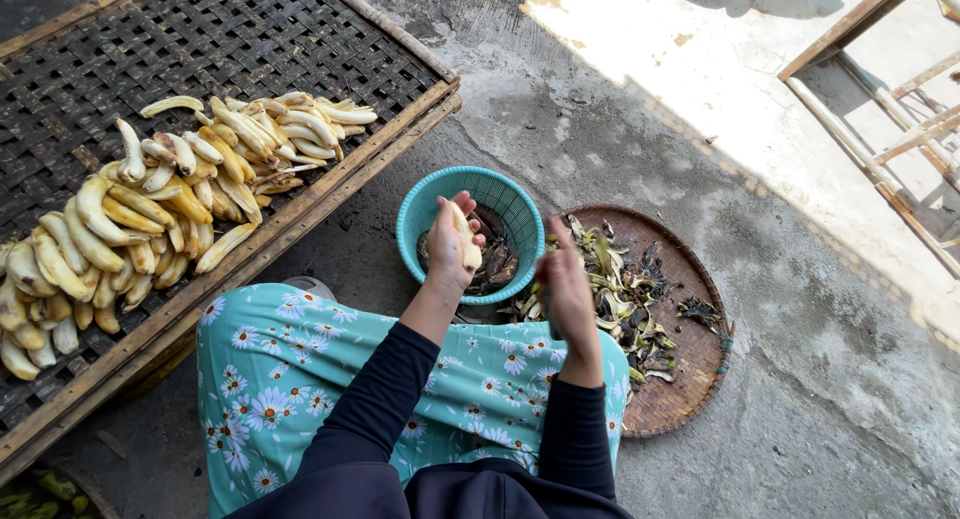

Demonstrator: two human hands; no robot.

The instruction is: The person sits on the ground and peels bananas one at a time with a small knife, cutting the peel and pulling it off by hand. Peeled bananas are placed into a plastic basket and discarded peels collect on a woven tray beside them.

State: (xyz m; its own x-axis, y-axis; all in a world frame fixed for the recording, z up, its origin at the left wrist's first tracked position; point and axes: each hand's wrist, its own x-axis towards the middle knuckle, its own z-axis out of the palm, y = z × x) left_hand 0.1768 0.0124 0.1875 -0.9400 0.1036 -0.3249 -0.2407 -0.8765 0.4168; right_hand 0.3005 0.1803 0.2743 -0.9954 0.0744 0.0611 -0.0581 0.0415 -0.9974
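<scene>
1. One peeled banana (462, 241) is grasped in the left hand (450, 251), above the turquoise basket (415, 224) rim.
2. Right hand (566, 284), grip unclear, hovers over the woven tray (690, 374)'s near edge.
3. Bare concrete (820, 309) lies rightward.

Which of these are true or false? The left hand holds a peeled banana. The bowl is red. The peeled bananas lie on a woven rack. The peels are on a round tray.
1. The left hand holds a peeled banana: true.
2. The bowl is red: false, it is turquoise.
3. The peeled bananas lie on a woven rack: true.
4. The peels are on a square tray: false, the tray is round.
5. The right hand rests on the rack: false, it is over the tray's edge.
</scene>
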